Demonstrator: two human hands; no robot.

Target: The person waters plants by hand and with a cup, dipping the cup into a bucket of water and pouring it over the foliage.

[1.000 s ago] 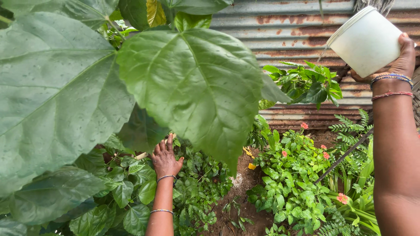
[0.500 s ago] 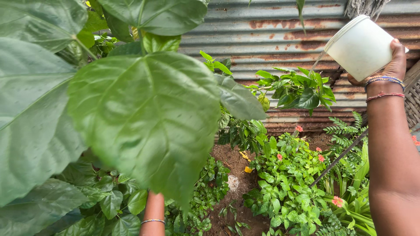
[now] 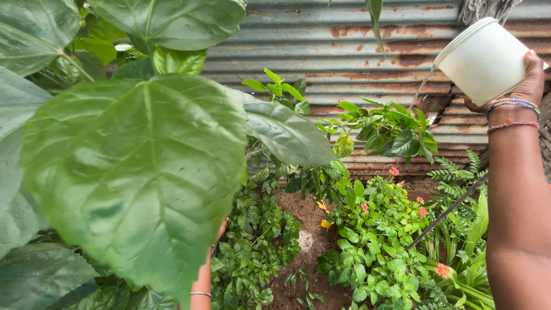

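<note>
My right hand [image 3: 526, 80] is raised at the upper right and grips a white plastic container [image 3: 485, 60] by its base. The container is tilted with its rim down to the left, and a thin stream of water [image 3: 422, 89] runs from the rim toward a leafy green shrub [image 3: 396, 129] below. Bead and thread bracelets circle that wrist. My left hand [image 3: 220, 231] is almost wholly hidden behind a very large green leaf [image 3: 138, 172]. Only its forearm with a thin bangle shows, low in the middle, among small plants.
A rusty corrugated metal wall [image 3: 344, 51] closes the back. Beneath it lie brown soil [image 3: 301, 212], low green plants with small pink flowers [image 3: 373, 247], a fern [image 3: 459, 169] and a thin dark slanting rod [image 3: 447, 212]. More big leaves fill the left side.
The view has swung to the right, so the big leaf now covers my left hand, which showed open a second ago. The container stays raised and tilted, now with water running out.
</note>
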